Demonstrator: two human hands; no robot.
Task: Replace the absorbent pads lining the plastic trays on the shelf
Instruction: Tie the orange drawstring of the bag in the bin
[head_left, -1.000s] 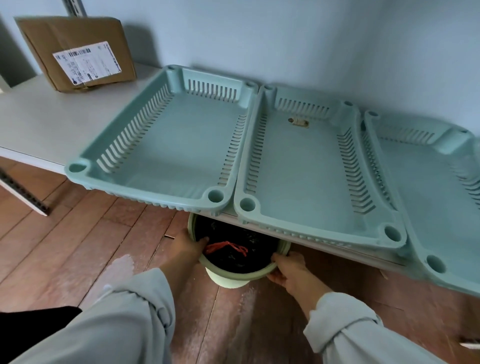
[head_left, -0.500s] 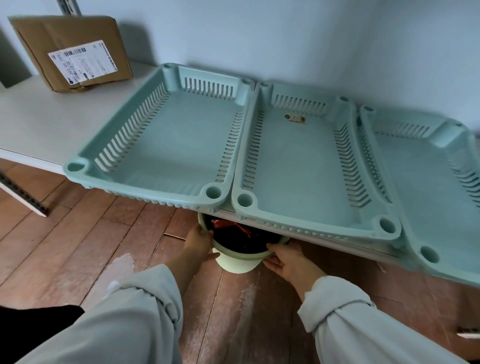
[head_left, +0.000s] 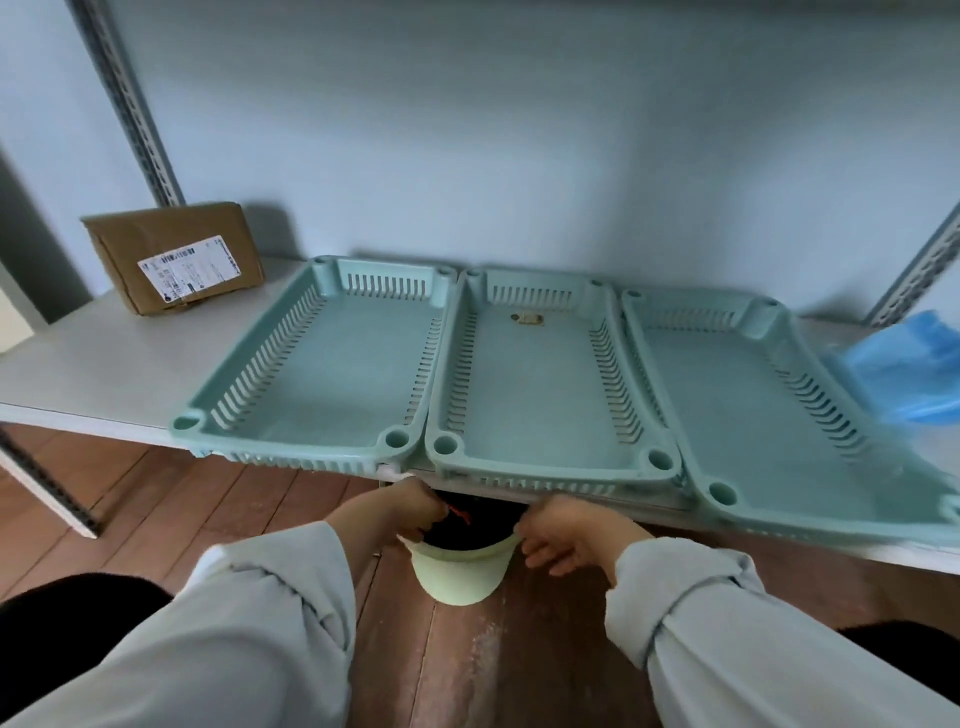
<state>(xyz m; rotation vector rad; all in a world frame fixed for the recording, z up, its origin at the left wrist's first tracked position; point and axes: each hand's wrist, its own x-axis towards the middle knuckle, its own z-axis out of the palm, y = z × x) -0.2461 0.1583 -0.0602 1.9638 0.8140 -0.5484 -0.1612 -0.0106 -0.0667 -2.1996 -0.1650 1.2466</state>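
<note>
Change over the last second: the pale green bin (head_left: 460, 569) has gone further back under the shelf's front edge; more of its dark mouth is now hidden, with only a sliver of red inside showing. Both hands remain on its rim. Judgement: old pads are binned and the bin is being stowed, so laying fresh pads comes next.

Left to right along the shelf (head_left: 93, 379):
- Cardboard box (head_left: 176, 257), back left corner, label facing out.
- Left hand (head_left: 410, 512) below the front edge, fingers curled over the bin's left rim.
- Left tray (head_left: 317, 364), bare floor, no pad.
- Middle tray (head_left: 545, 384), bare except a small brownish tag near its back wall.
- Right hand (head_left: 566, 535), fingers loosely hooked on the bin's right rim.
- Right tray (head_left: 769, 410), bare, overhanging the front edge.
- Blue crumpled material (head_left: 914, 374), right end; possibly the new pads, can't tell.

All three trays touch side by side, teal plastic with slotted walls.
</note>
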